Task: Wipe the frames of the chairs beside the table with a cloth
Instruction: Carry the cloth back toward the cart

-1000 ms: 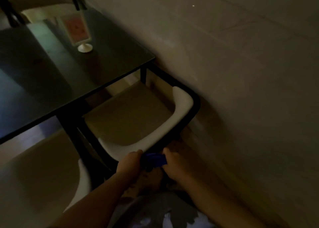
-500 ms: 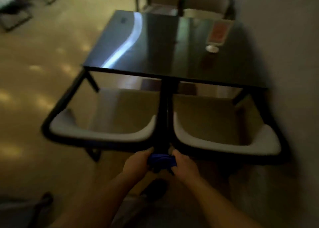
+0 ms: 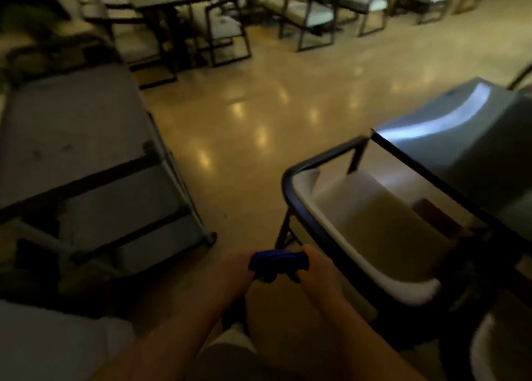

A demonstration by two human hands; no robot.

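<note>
Both hands, left hand (image 3: 234,268) and right hand (image 3: 318,268), clenched on bunched blue cloth (image 3: 277,261); soft, light, pliable; best gripped by ends beside chair frame (image 3: 299,205).

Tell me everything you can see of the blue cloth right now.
The blue cloth is deep blue, bunched into a short, thick roll, with darker folds hanging beneath; the fabric cannot be told in this dim, blurred view. It lies roughly level between the left hand and the right hand, each gripping one end. It sits low in the view, left of the chair's dark frame; whether it touches that frame cannot be told.
</note>
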